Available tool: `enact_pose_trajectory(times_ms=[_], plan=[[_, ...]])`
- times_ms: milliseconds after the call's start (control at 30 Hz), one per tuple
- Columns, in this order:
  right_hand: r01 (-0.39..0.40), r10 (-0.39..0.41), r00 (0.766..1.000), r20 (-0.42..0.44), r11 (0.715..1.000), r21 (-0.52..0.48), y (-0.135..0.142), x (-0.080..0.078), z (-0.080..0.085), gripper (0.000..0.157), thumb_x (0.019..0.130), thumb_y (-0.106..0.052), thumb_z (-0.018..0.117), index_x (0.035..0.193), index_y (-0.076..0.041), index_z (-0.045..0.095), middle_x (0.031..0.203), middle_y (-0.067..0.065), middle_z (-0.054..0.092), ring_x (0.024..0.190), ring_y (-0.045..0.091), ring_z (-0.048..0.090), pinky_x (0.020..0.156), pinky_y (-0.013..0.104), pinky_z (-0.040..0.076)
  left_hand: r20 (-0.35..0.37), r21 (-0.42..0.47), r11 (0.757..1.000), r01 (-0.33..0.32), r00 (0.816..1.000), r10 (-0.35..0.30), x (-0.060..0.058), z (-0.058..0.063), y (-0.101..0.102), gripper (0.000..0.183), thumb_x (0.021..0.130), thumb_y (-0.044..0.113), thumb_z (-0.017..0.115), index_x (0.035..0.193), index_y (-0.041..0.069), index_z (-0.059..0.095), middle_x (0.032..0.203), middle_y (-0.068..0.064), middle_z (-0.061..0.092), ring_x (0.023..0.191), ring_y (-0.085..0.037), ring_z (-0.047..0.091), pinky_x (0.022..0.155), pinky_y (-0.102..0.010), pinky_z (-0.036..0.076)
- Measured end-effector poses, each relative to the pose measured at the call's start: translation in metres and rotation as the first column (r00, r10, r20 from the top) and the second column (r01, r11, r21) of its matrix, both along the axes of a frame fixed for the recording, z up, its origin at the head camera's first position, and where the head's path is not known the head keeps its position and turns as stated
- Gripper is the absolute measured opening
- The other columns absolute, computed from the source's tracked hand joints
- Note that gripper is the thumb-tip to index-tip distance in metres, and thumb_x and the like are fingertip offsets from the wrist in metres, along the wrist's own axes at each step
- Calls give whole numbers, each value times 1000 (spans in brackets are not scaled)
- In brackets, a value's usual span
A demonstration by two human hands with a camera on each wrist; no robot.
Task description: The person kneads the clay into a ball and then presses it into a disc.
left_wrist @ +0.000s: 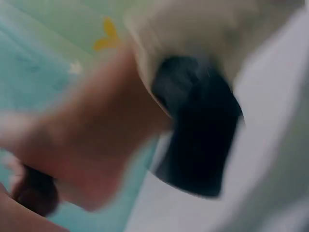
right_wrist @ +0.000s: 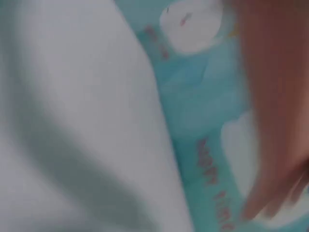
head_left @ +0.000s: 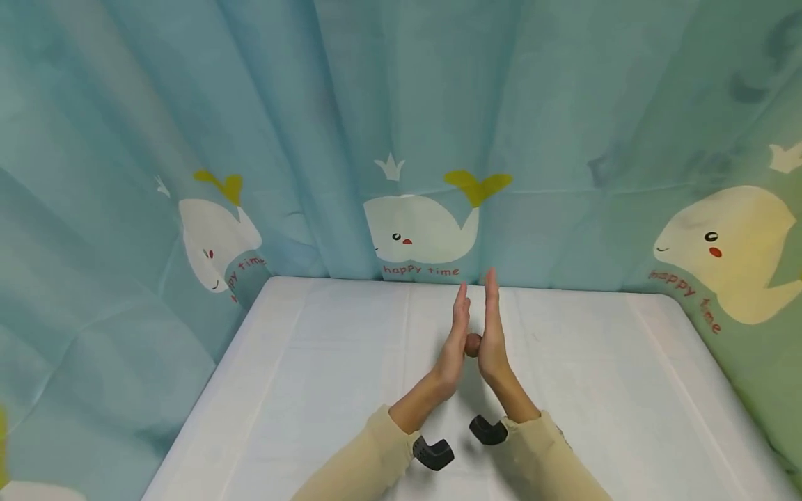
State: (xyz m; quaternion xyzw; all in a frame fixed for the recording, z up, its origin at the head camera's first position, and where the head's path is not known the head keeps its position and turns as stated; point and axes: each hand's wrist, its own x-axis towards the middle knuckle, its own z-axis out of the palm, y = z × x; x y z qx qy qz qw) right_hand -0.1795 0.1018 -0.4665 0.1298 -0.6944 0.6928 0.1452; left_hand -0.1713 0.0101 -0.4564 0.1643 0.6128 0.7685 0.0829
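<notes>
A small brown ball [head_left: 473,345] sits between two upright, facing palms above the white table. My left hand [head_left: 452,348] presses on it from the left, fingers straight and pointing forward. On its other side my right hand [head_left: 493,341] holds its palm flat against the ball, with its fingers also extended. In the left wrist view the dark brown ball [left_wrist: 37,193] shows between blurred skin surfaces at the lower left. Motion blurs the hand [right_wrist: 282,145] along the right side of the right wrist view, and the ball is hidden there.
The white table [head_left: 326,390] spreads around both arms. A blue-green curtain [head_left: 413,83] with printed whales hangs behind and beside it. Black wrist devices [head_left: 434,454] stick out from the beige sleeves [head_left: 370,459], close to each other.
</notes>
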Motion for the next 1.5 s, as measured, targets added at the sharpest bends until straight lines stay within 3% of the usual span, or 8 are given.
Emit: enact_pose_trajectory(times_ms=[267,433,533,600,800,1200,1367,1500], plan=[[-59,59,998,24,998,-13,-19,30,-8,56,112,-37,12,166,-32,-4,173,-2,1,121,5,48,99,36,35,-74,1,994,-109,991,108,-16,4,-7,61,112,47,10,167,24,1,173,-2,1,158,-19,0,124,-55,-1],[-93,93,996,-5,996,-9,-17,26,14,58,112,-40,13,165,-33,-8,173,-3,1,156,10,1,119,55,12,-131,-70,994,-88,988,79,-18,-20,-5,59,112,39,5,166,17,-5,173,-5,-5,155,-23,13,122,-52,14],[-109,110,990,91,994,-17,-5,10,13,54,111,-47,9,162,-45,-7,172,-7,1,111,13,60,85,35,48,-126,-49,998,-47,991,41,-9,-20,-2,60,111,42,6,166,21,-6,173,-3,-6,155,-23,14,120,-52,16],[-107,109,983,150,994,-25,1,1,5,52,111,-49,7,161,-50,-6,171,-9,0,81,9,58,64,31,44,-136,-18,999,-28,990,25,-4,-15,-1,61,111,44,8,166,21,-6,172,-4,-5,157,-22,-3,123,-55,4],[-153,161,974,157,986,-63,-4,9,-23,53,113,-39,4,165,-38,-6,172,-1,0,138,4,29,110,43,23,-183,45,998,-37,982,44,-4,10,-7,64,111,50,8,166,21,-6,173,-2,-3,158,-22,-1,124,-56,-1],[-143,159,986,56,965,-220,-2,16,-5,57,112,-47,9,166,-34,-2,173,1,1,154,14,8,79,14,39,-201,-118,992,-33,980,8,-1,-9,1,64,111,50,8,167,20,1,173,1,0,157,-18,6,123,-52,13],[-118,157,976,149,963,-244,9,7,-13,57,111,-52,10,165,-40,-2,173,-2,-1,81,1,51,47,17,31,-179,-76,997,25,983,-39,12,-5,5,63,111,47,8,167,20,-2,173,2,-4,157,-15,-4,124,-51,0],[-144,175,974,141,968,-206,3,15,-20,56,112,-47,8,166,-35,-2,173,1,1,113,2,58,86,16,43,-169,-50,999,-5,986,-3,5,0,3,63,111,46,6,167,18,-3,173,-1,-6,157,-18,-5,124,-53,4]])
